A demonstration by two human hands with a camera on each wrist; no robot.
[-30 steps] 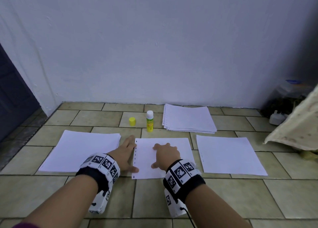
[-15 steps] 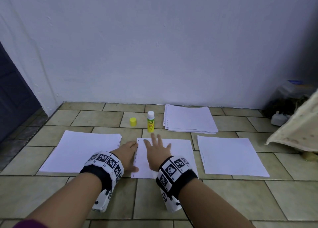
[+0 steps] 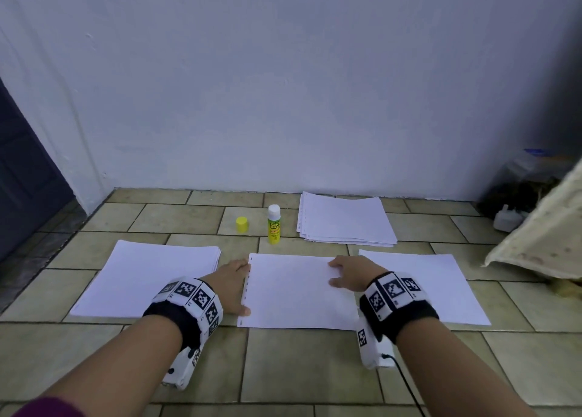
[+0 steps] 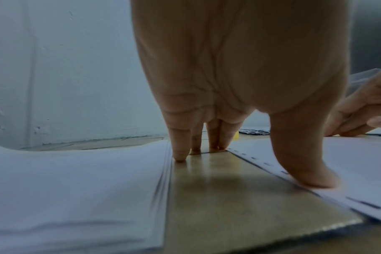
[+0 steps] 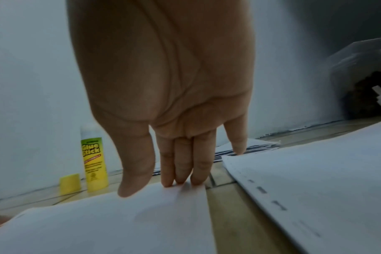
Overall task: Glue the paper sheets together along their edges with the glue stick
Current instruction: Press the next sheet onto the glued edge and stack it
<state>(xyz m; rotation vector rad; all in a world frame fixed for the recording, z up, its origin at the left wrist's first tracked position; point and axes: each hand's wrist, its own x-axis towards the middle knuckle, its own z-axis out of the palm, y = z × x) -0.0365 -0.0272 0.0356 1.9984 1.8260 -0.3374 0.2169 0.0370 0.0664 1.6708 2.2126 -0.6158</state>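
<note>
A white sheet with punched holes lies on the tiled floor in front of me. My left hand rests at its left edge, thumb pressing the punched margin, fingers straight on the tile. My right hand lies flat on the sheet's far right part, straight fingers touching the paper. The yellow glue stick stands uncapped behind the sheet, its yellow cap beside it on the left.
A paper stack lies to the left, a single sheet to the right, another stack at the back by the wall. A cloth-covered object and clutter fill the right corner.
My right hand has slid from the sheet's left-centre across to its right side, fingers going from curled to flat. The left hand has stayed at the left edge.
</note>
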